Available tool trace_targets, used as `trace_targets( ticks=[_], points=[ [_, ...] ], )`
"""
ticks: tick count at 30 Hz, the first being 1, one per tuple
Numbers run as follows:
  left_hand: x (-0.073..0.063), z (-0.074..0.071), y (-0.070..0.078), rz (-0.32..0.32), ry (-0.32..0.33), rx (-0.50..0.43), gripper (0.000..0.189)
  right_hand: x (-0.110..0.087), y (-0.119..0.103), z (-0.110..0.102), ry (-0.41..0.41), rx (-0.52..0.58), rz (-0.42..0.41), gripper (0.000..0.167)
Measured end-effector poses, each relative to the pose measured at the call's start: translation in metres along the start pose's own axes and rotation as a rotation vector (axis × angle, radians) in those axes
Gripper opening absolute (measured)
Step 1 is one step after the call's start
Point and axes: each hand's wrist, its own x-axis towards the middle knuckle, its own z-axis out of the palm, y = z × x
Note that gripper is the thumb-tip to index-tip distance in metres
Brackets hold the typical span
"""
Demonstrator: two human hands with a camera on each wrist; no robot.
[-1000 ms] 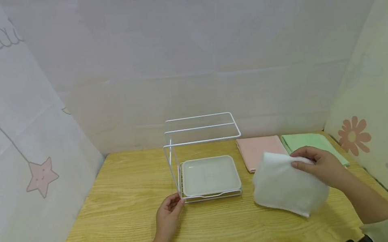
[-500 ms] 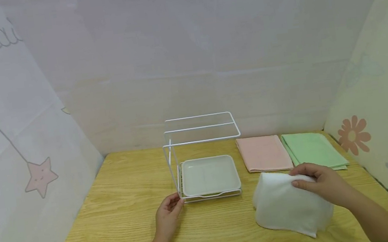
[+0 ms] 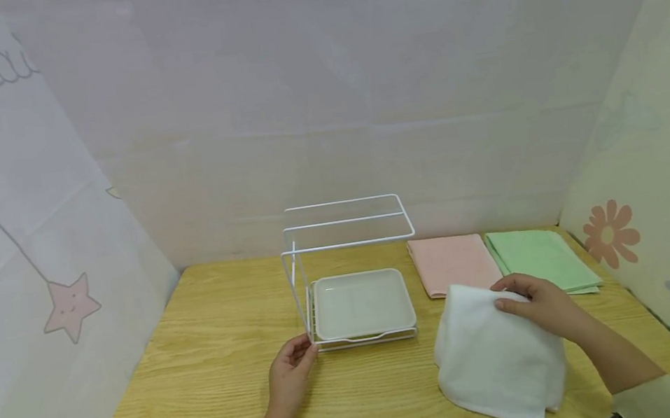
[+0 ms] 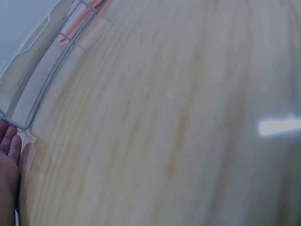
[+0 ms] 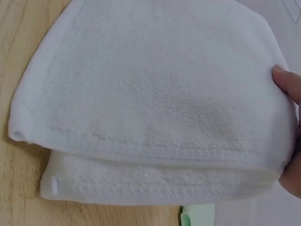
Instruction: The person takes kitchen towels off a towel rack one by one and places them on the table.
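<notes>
My right hand [image 3: 538, 306] pinches the top edge of a folded white towel [image 3: 494, 357], which hangs with its lower part on the wooden table [image 3: 203, 367]. Up close, the towel [image 5: 155, 113] fills the right wrist view, my thumb [image 5: 288, 84] on its right edge. My left hand [image 3: 293, 370] rests on the table with its fingertips touching the front left corner of a white wire rack [image 3: 346, 243]. A white square tray [image 3: 363, 302] sits in the rack's base. In the left wrist view my fingertips [image 4: 9, 146] meet the rack's corner [image 4: 26, 125].
A folded pink cloth [image 3: 453, 264] and a folded green cloth [image 3: 539, 260] lie side by side at the back right of the table. Fabric walls with printed star and flowers close in the table on three sides.
My right hand dropped the white towel toward the table, then drew it slightly back up and left. The left hand has stayed at the rack's corner.
</notes>
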Motion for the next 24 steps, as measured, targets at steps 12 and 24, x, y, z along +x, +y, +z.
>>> trace_targets(
  ticks=[12, 24],
  points=[
    [0.002, 0.0, -0.001, -0.045, -0.004, 0.008, 0.03, 0.029, 0.042, 0.016, -0.049, 0.094, 0.099, 0.04],
    [0.001, 0.0, 0.001, -0.017, -0.003, -0.004, 0.028, 0.044, 0.079, 0.038, -0.112, 0.074, 0.208, 0.048]
  ],
)
